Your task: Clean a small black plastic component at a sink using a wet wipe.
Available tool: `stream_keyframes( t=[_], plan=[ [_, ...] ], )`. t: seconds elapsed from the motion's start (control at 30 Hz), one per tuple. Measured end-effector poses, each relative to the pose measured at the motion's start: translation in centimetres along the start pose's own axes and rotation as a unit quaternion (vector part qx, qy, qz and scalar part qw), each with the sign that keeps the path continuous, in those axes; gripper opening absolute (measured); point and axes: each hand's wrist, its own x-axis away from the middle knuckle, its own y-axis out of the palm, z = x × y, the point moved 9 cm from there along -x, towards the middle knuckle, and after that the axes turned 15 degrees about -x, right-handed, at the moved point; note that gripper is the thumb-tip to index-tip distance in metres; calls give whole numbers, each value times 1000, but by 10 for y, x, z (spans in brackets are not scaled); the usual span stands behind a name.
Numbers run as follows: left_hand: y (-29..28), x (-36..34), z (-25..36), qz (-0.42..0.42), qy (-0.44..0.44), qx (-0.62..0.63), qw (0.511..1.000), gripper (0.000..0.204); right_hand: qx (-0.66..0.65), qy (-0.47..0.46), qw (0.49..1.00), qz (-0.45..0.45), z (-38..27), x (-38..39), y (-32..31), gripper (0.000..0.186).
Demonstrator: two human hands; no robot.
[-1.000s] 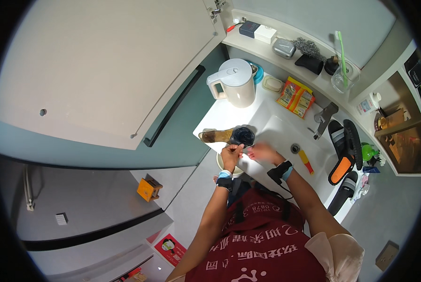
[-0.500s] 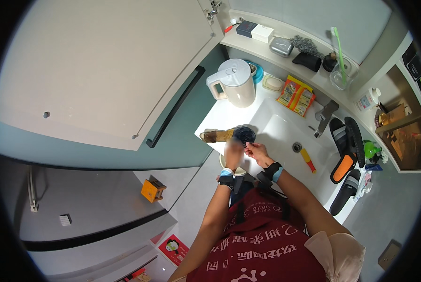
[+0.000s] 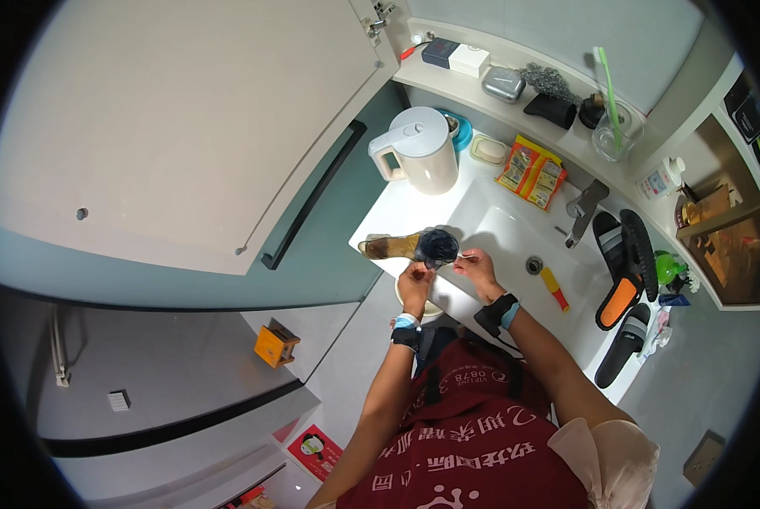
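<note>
1. A boot-shaped item (image 3: 410, 245), brown and dark blue, is laid on the white counter (image 3: 482, 310), left of the sink (image 3: 509, 225).
2. The left hand (image 3: 416, 283) is held against its dark end, fingers bunched; whether anything is gripped cannot be told.
3. The right hand (image 3: 480, 271) is held just right of it, thumb and fingertips nearly together, their hold unclear.
4. Beyond, a lidded pitcher (image 3: 427, 157) is seen.
</note>
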Motion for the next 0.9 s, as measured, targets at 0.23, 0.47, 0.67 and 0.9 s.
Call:
stream_keyframes(
  t=[0.23,0.47,0.67,0.9],
  plan=[
    [11,2,-1,-45,-16,39,998,6,52,-1,998,-28,0,-1,24,18],
    [2,2,-1,-32,-75,96,992,7,147,4,989,-14,-13,2,24,10],
    [3,9,1,-45,-90,79,992,10,134,-2,990,-47,-23,2,15,12],
    [0,10,5,-51,-85,68,993,16,163,-67,978,-108,-39,10,19,17]
  ],
)
